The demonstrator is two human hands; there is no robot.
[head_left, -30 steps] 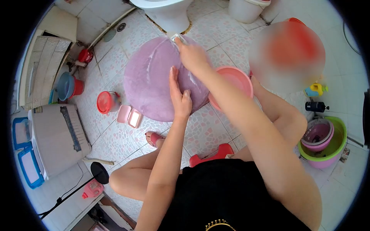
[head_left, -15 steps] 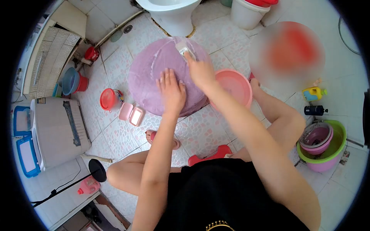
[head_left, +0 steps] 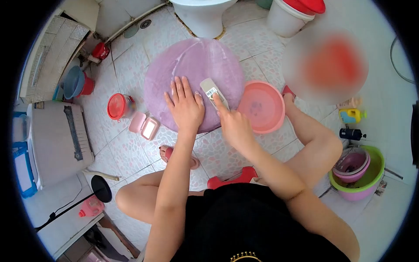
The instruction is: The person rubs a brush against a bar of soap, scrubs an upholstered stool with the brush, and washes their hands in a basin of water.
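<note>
A round, plush purple cushion or pouf (head_left: 161, 78) sits on the tiled floor in front of me, with pale, foamy-looking streaks on its top. My left hand (head_left: 187, 107) lies flat on its near part, fingers spread. In my right hand (head_left: 235, 129) is a pale scrubbing brush (head_left: 212, 89) with a barcode label, gripped by its handle with the index finger stretched along it. The brush rests on the right half of the cushion; its underside is hidden. Touching the cushion's right side is a pink basin (head_left: 264, 107) that appears to hold some water.
An open pink soap box (head_left: 149, 128) and a red-lidded tub (head_left: 117, 106) stand left of the cushion. A toilet (head_left: 203, 17) is behind it. Nested basins (head_left: 379, 170) and bottles (head_left: 350, 115) line the right wall. A red stool (head_left: 231, 177) is beneath me.
My right hand has drawn the brush from the cushion's far edge back toward me. My left hand stays flat on the cushion with its fingers spread wider. The view has shifted slightly.
</note>
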